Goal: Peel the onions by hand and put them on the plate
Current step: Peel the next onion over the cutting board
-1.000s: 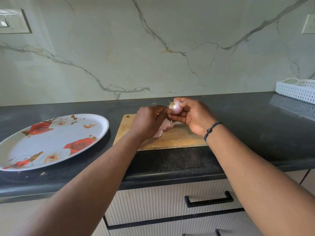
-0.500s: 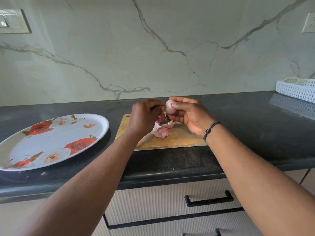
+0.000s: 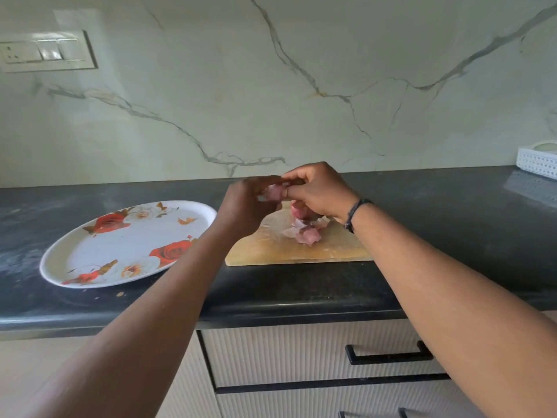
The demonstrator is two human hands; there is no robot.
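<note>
Dark speckled stone countertop [image 3: 422, 206] along a pale marble-veined backsplash [image 3: 271, 86], switch plate [image 3: 48, 52] at upper left, white perforated basket [image 3: 538, 161] at far right. Ribbed cream drawers [image 3: 301, 357] with black handles below. Small pinkish onion [image 3: 275, 191] pinched between left hand [image 3: 245, 206] and right hand [image 3: 319, 191], both closed around it, above the wooden cutting board [image 3: 331, 248]. Loose onion skins [image 3: 306, 233] heaped on the board. Rose-patterned oval plate [image 3: 126, 245] just left of the board.
</note>
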